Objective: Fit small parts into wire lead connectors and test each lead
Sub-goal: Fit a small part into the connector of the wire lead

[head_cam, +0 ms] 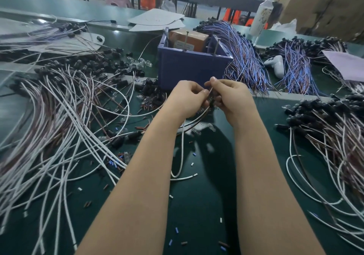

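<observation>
Right now, head view: both forearms are reaching fwd over the dark green table mat (206, 205), w/ the hands meeting just in front of a blue plastic box (193, 67). The left hand (187, 99) is curling its fingers, thumb & forefinger pinching a thin white-and-brown wire lead (183, 146) near its top end. The right hand (230, 97) is curling round the same wire lead, its fingertips pressing on it right beside the left thumb. A small black connector (211, 103) is showing btwn the two hands, just under the fingertips. Can't tell which hand is gripping it, or whether any small part is sitting in it. The lead's white strand is hanging down btwn the wrists & looping onto the mat, its free end lying btwn the forearms.

Inside the box an orange-brown cardboard packet (189, 38) is sitting, w/ thin metal pins (216, 47) sticking up beside it. At left a big tangle of white & brown leads w/ black ends (59, 107) is spreading over the mat; a similar heap (331, 128) is lying at right. Behind the box, bundles of blue-violet wires (242, 58) are draping down. Small clear glass bulbs (140, 62) are lying just left of the box. A tall white bottle (262, 14) is standing at the back. Short cut bits of blue, white & brown sleeving (177, 231) are lying scattered on the mat.
</observation>
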A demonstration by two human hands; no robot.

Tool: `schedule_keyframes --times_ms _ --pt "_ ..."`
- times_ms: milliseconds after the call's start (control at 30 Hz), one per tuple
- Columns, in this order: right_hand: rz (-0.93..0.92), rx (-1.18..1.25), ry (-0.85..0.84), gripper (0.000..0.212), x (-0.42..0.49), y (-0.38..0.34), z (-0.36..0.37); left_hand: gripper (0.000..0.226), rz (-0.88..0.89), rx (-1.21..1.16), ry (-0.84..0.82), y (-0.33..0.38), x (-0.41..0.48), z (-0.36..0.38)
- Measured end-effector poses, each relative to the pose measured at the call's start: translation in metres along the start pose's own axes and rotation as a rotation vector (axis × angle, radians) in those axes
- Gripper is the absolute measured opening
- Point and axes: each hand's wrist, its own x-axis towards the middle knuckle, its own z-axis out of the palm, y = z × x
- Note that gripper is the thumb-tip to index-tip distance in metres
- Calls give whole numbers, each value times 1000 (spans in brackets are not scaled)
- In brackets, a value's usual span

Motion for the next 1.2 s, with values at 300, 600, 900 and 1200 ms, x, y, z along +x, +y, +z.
schedule_keyframes --times_ms 300,600,900,1200 --pt "66 -17 209 31 4 11 -16 24 71 165 31 8 2 10" --pt "95 -402 36 45 0 -7 7 10 38 -270 259 2 6 1" --pt "110 -194 -440 23 -13 -13 16 18 -9 -435 284 0 6 -8" --pt "-26 -132 -173 24 -5 2 31 22 -25 384 231 4 5 -18"
